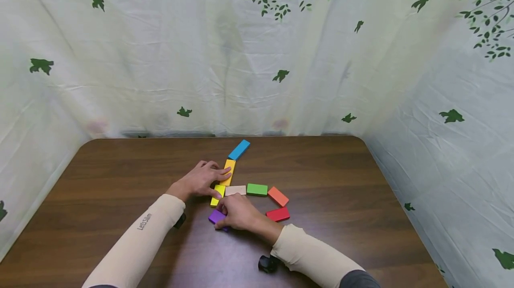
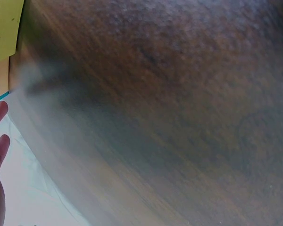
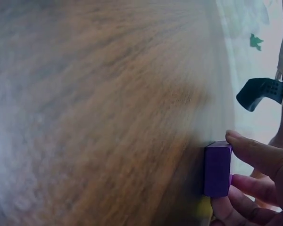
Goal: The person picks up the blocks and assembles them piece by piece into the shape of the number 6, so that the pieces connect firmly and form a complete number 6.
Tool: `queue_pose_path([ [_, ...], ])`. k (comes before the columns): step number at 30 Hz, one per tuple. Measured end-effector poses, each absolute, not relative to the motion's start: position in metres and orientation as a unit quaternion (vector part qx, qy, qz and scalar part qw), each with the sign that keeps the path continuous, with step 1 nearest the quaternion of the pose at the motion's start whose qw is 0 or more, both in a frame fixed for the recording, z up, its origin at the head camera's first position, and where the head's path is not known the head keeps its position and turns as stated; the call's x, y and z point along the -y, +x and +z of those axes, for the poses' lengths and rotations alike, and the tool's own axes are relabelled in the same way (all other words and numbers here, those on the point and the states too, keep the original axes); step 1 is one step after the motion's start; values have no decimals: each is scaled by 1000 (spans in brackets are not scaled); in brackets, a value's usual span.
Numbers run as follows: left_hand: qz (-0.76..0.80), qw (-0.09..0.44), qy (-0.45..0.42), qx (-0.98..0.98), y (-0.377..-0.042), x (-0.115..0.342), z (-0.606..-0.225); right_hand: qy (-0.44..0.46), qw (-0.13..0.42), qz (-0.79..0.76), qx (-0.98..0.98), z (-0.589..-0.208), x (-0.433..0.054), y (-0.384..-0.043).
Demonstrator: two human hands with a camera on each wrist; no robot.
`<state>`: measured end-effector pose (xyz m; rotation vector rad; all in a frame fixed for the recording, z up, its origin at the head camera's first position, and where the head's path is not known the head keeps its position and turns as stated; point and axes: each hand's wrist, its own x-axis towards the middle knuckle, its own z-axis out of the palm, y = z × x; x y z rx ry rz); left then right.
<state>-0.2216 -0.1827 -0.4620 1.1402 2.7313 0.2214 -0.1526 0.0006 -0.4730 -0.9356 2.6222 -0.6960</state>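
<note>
My right hand [image 1: 240, 212] pinches a purple block [image 1: 217, 217] between thumb and fingers at the near end of a row of blocks. In the right wrist view the purple block [image 3: 217, 169] shows its end face, thumb on one side and fingers on the other. Fairly straight fingers of my left hand [image 1: 201, 179] lie over an amber block [image 1: 230, 164], its thumb at a yellow block [image 1: 214, 202]. Only fingertips [image 2: 0, 150] and part of the yellow block [image 2: 8, 28] show in the left wrist view.
A blue block [image 1: 239, 150] touches the amber block's far end. Rightward from the yellow block run a pale pink block [image 1: 235, 190], a green block [image 1: 257, 189], an orange block [image 1: 278, 196] and a red block [image 1: 278, 214]. White curtains [image 1: 225, 56] stand behind the wooden table [image 1: 341, 216].
</note>
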Motion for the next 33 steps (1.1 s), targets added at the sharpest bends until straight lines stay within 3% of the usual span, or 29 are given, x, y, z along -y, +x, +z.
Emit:
queue_pose_path([
  [5,79,63,401,-910,-221,184,-462,-316,139,-239,-908,-475,1,-153],
  [12,60,87,381,-919,-222,182,-463,-304,142,-241,-911,-473,3,-151],
  [33,58,76,379,-920,-222,182,-462,-331,112,-210,-913,-473,6,-152],
])
